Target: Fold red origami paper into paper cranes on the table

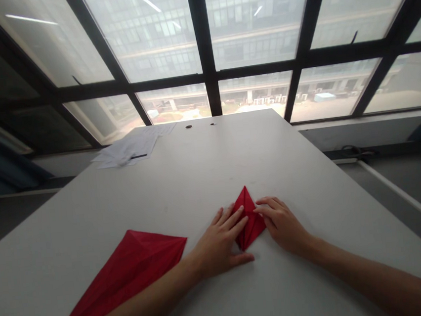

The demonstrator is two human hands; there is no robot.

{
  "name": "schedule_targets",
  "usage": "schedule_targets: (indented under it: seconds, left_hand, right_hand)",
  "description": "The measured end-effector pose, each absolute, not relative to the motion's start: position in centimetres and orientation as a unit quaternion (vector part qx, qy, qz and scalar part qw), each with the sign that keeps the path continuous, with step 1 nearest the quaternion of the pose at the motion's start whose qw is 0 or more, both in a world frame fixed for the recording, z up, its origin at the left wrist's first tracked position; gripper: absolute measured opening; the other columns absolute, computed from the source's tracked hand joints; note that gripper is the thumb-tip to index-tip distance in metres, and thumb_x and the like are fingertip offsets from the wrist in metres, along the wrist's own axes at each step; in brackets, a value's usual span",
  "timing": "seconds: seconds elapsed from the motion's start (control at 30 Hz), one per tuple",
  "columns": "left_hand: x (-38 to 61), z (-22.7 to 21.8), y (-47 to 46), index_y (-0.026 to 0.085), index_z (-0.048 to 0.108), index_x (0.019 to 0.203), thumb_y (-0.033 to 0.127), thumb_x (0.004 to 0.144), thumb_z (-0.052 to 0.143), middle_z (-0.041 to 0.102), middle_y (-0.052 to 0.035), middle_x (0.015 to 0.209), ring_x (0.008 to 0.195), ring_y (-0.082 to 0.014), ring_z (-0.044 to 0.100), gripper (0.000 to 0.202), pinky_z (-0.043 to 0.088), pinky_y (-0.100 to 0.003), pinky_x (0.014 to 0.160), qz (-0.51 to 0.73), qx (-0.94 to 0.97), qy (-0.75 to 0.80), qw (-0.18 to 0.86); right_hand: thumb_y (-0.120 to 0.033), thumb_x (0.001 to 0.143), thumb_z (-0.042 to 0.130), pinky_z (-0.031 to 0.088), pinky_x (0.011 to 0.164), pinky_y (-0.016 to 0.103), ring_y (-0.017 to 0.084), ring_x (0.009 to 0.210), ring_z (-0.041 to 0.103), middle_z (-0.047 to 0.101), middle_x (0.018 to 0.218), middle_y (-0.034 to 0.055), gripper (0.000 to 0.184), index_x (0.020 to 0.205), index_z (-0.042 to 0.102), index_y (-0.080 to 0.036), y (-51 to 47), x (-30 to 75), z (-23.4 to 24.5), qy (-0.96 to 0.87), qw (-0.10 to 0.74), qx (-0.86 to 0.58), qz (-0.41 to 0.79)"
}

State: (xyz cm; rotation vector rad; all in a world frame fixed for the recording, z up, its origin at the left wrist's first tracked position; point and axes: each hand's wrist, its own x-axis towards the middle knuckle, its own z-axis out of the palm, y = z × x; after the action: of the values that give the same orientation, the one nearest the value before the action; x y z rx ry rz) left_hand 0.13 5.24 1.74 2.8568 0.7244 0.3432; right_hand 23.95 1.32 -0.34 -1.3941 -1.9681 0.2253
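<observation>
A small folded red paper piece (249, 220) lies on the white table (205, 178), pointed at its far end. My left hand (220, 241) rests flat on its left side, fingers stretched out over the paper. My right hand (282, 223) presses its fingertips on the paper's right edge, fingers bent and close together. A larger folded red paper sheet (125, 278) lies to the left, partly under my left forearm.
A loose stack of white papers (130, 150) sits at the table's far left corner. Two small dark holes (200, 125) mark the far edge. Large dark-framed windows (206, 74) stand behind the table. Floor drops away on the right.
</observation>
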Motion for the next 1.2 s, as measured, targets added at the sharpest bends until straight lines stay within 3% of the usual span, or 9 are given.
schedule_targets:
  seconds: [0.17,0.4,0.53,0.73,0.9,0.97,1.07,1.2]
  left_hand:
    - [0.3,1.5,6.0,0.022,0.052,0.139,0.04,0.098,0.052,0.048,-0.0094,0.148,0.143,-0.0241,0.037,0.045,0.03,-0.048,0.119,0.13,0.959,0.238,0.086]
    - [0.3,1.4,6.2,0.02,0.068,0.113,0.024,0.099,0.049,0.06,-0.0087,0.136,0.133,-0.0235,0.051,0.023,0.043,-0.044,0.112,0.163,0.962,0.213,0.061]
    - [0.3,1.3,6.3,0.018,0.069,0.103,0.023,0.101,0.046,0.066,-0.0089,0.129,0.126,-0.0222,0.058,0.024,0.048,-0.042,0.108,0.182,0.953,0.232,0.064]
    - [0.4,1.2,6.1,0.017,0.064,0.11,0.022,0.101,0.044,0.067,-0.0098,0.127,0.124,-0.0238,0.059,0.022,0.048,-0.043,0.107,0.19,0.949,0.24,0.078]
    - [0.4,1.8,5.8,0.019,0.06,0.116,0.025,0.103,0.041,0.069,-0.0096,0.123,0.115,-0.0195,0.065,0.024,0.054,-0.034,0.098,0.214,0.923,0.28,0.154]
    - [0.5,2.0,5.6,0.02,0.058,0.119,0.029,0.1,0.049,0.066,-0.0093,0.127,0.121,-0.0207,0.061,0.023,0.052,-0.035,0.101,0.203,0.924,0.272,0.173]
    - [0.6,2.1,5.4,0.021,0.051,0.132,0.034,0.09,0.065,0.059,-0.0096,0.138,0.132,-0.0241,0.051,0.046,0.044,-0.041,0.11,0.188,0.935,0.254,0.161]
    - [0.7,1.8,5.5,0.024,0.043,0.143,0.022,0.093,0.059,0.053,-0.0067,0.144,0.134,-0.0212,0.049,0.053,0.042,-0.04,0.112,0.182,0.945,0.243,0.124]
  right_hand:
    - [-0.006,0.087,0.047,0.045,0.102,0.043,0.023,0.113,0.056,0.065,0.118,0.0084,0.034,0.106,0.071,-0.023,1.4,24.0,-0.2,-0.755,0.359,-0.54,0.098]
    - [-0.01,0.09,0.047,0.047,0.1,0.043,0.024,0.113,0.057,0.064,0.118,0.0102,0.034,0.116,0.066,-0.021,1.5,24.0,-0.1,-0.739,0.382,-0.545,0.103]
    - [-0.021,0.092,0.055,0.047,0.101,0.045,0.026,0.115,0.056,0.063,0.121,0.0107,0.031,0.122,0.063,-0.023,1.2,23.9,0.3,-0.748,0.379,-0.536,0.1]
    - [-0.035,0.077,0.078,0.041,0.105,0.05,0.03,0.123,0.05,0.058,0.132,0.009,0.056,0.128,0.059,-0.03,0.6,23.5,1.1,-0.807,0.292,-0.503,0.107]
    - [-0.018,0.082,0.068,0.043,0.104,0.044,0.025,0.118,0.053,0.06,0.126,0.0078,0.041,0.122,0.063,-0.027,0.8,23.5,1.0,-0.786,0.319,-0.514,0.129]
    - [-0.011,0.083,0.063,0.044,0.102,0.042,0.024,0.115,0.055,0.062,0.122,0.007,0.035,0.114,0.067,-0.025,0.9,23.6,0.9,-0.776,0.337,-0.514,0.141]
    - [-0.009,0.083,0.06,0.045,0.101,0.041,0.023,0.111,0.057,0.064,0.117,0.0066,0.028,0.105,0.07,-0.024,1.1,23.6,0.6,-0.771,0.356,-0.507,0.148]
    - [-0.01,0.086,0.058,0.046,0.1,0.04,0.022,0.109,0.057,0.064,0.115,0.0065,0.026,0.103,0.071,-0.024,1.3,23.7,0.3,-0.77,0.368,-0.5,0.149]
